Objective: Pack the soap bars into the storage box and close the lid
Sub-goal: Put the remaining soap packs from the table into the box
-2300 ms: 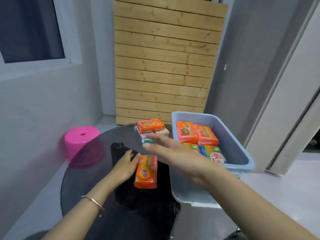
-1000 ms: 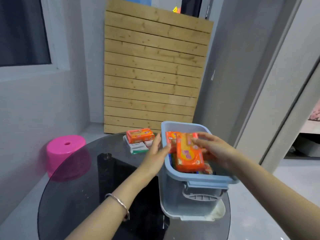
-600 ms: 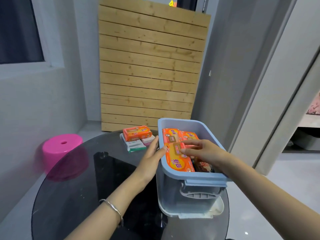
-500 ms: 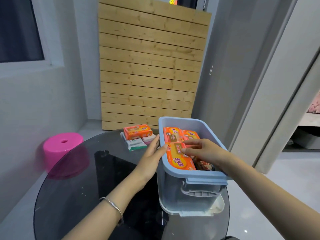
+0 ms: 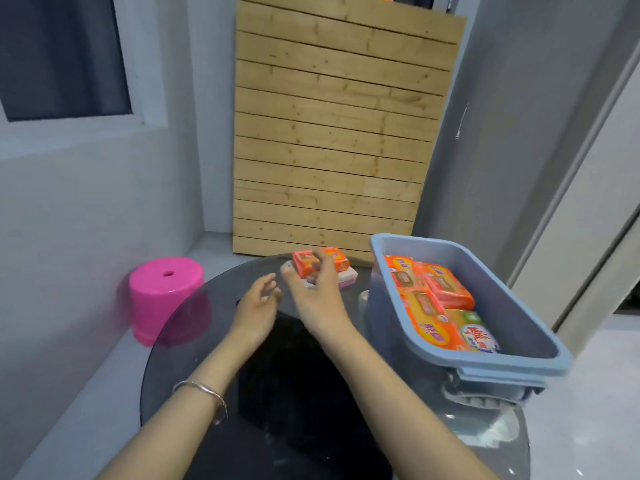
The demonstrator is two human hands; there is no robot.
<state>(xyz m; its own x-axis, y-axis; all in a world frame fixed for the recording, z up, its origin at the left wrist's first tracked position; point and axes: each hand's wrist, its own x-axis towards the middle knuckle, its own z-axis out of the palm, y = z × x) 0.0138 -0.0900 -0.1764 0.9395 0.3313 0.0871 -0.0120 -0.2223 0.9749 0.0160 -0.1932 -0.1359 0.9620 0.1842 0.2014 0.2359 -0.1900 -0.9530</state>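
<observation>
At the table's far edge my right hand (image 5: 317,294) reaches to a small stack of soap bars, fingers and thumb curled round the top orange soap bar (image 5: 337,258). A pink-and-white bar (image 5: 347,281) lies under it. Just left of the stack hovers my left hand (image 5: 258,306), fingers relaxed and holding nothing. The blue storage box (image 5: 379,244) stands open on the right of the table, with several orange bars (image 5: 424,304) and a green-and-white one (image 5: 476,332) inside. A pale lid-like piece (image 5: 485,433) shows beneath the box.
The table is a round dark glass top (image 5: 187,344). A pink plastic stool (image 5: 166,289) stands on the floor to its left. A wooden slat panel (image 5: 329,133) leans against the wall behind, and a window is at the upper left.
Both hands left the box and moved left to the stack at the table's far edge. The orange bar I held over the box now lies inside it; my right hand now grips the stack's top bar.
</observation>
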